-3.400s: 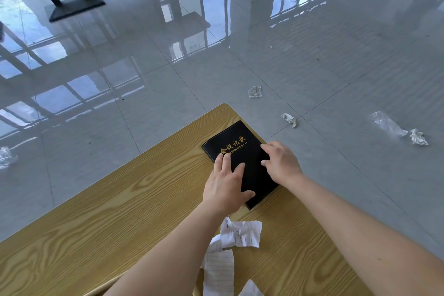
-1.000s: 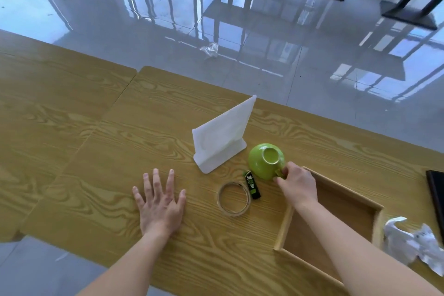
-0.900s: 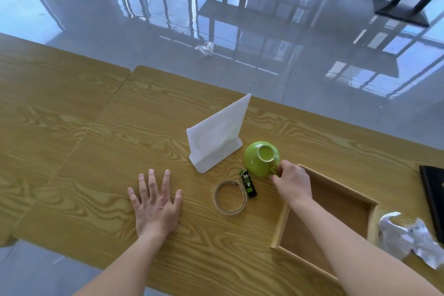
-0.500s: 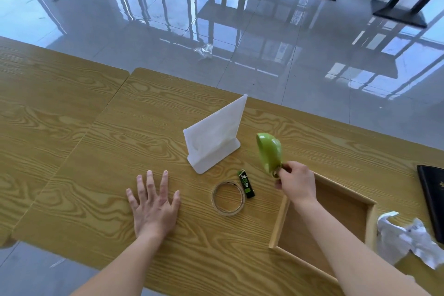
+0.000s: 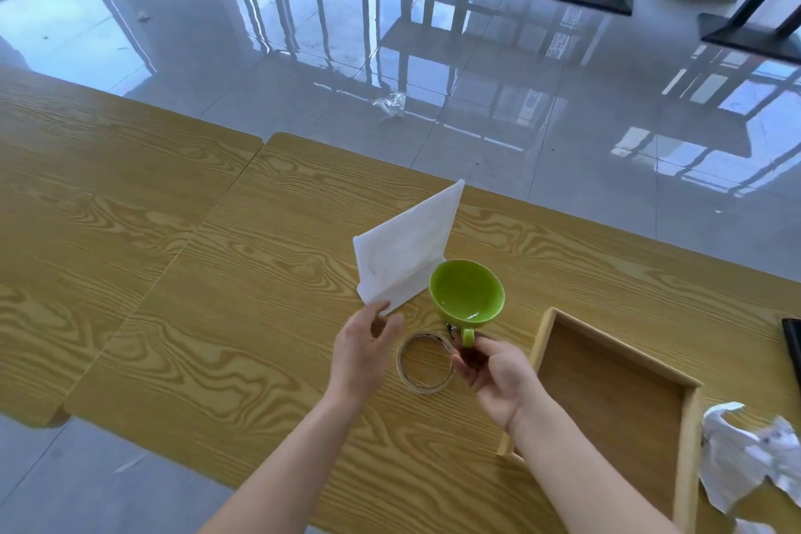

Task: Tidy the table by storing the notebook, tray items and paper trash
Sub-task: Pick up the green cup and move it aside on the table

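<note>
We hold the green cup (image 5: 467,293) by its handle in our right hand (image 5: 498,373), mouth up, above the bench (image 5: 216,338) and just left of the empty wooden tray (image 5: 615,395). Our left hand (image 5: 362,353) is half open, fingertips at the white stand (image 5: 407,249), seemingly touching it. To seat the cup well, we should carry it level over the tray wall and lower it flat. The tape ring (image 5: 427,362) and crumpled paper (image 5: 745,453) wait; the notebook (image 5: 793,343) lies at the right edge.
</note>
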The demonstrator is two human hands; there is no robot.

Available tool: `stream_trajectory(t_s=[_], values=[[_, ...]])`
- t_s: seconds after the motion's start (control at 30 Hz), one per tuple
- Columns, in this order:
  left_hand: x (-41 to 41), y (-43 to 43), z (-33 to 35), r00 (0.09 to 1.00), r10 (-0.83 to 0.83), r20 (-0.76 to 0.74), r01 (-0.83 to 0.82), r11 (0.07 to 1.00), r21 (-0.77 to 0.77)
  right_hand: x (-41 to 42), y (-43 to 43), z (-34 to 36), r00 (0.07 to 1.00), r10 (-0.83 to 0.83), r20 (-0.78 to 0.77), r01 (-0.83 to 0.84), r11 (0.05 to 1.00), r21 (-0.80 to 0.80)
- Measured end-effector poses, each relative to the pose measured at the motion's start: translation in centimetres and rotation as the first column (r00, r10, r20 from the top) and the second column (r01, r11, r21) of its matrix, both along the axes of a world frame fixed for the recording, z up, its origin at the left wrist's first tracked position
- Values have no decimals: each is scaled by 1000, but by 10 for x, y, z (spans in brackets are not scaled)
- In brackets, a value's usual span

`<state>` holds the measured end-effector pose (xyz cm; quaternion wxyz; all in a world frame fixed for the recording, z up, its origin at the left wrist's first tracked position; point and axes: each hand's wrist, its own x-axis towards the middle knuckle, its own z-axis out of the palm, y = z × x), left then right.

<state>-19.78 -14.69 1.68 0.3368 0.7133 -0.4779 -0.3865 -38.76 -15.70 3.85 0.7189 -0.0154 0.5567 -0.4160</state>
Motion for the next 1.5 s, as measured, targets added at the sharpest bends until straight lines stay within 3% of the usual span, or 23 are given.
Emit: stream_trajectory(t_s=[0.07, 0.1, 0.2, 0.3, 0.4, 0.53, 0.7, 0.77, 0.97, 1.1, 1.2, 1.37, 1.5], values=[[-18, -6, 13, 946, 48, -320, -3, 991, 137, 13, 5, 0, 999, 44, 1, -44, 998, -38], [-24, -7, 16, 916, 78, -394, -7, 984, 177, 18, 7, -1, 997, 71, 6, -71, 996, -57], [-25, -4, 19, 858, 168, -485, -63, 972, 225, 30, 17, -5, 986, 166, -10, -166, 982, -94], [-16, 10, 14, 798, 214, -563, -85, 965, 247, 35, 26, -9, 944, 290, -157, -310, 943, -120], [0, 25, 7, 854, 248, -457, -143, 957, 253, 34, 25, -8, 861, 333, -385, -412, 900, -143], [29, 42, -3, 869, 325, -373, -232, 934, 272, 41, 14, -9, 827, 354, -436, -449, 883, -135], [56, 54, -7, 898, 323, -297, -248, 932, 264, 71, 7, -22, 530, 478, -700, -709, 703, -56], [65, 58, -10, 900, 325, -290, -246, 928, 279, 82, 9, -28, 465, 475, -747, -747, 664, -43], [82, 64, -22, 898, 307, -314, -226, 936, 270, 104, 12, -35, 546, 457, -702, -697, 713, -78], [88, 70, -19, 920, 267, -286, -216, 956, 198, 112, 9, -36, 552, 457, -698, -693, 717, -78], [93, 83, -19, 919, 297, -258, -237, 942, 239, 118, 8, -37, 551, 465, -693, -694, 716, -71], [87, 102, -21, 970, 232, -75, -212, 954, 213, 126, 3, -41, 608, 429, -668, -644, 758, -99], [92, 97, -19, 957, 291, -9, -287, 948, 135, 136, 3, -41, 672, 441, -595, -623, 771, -132]])
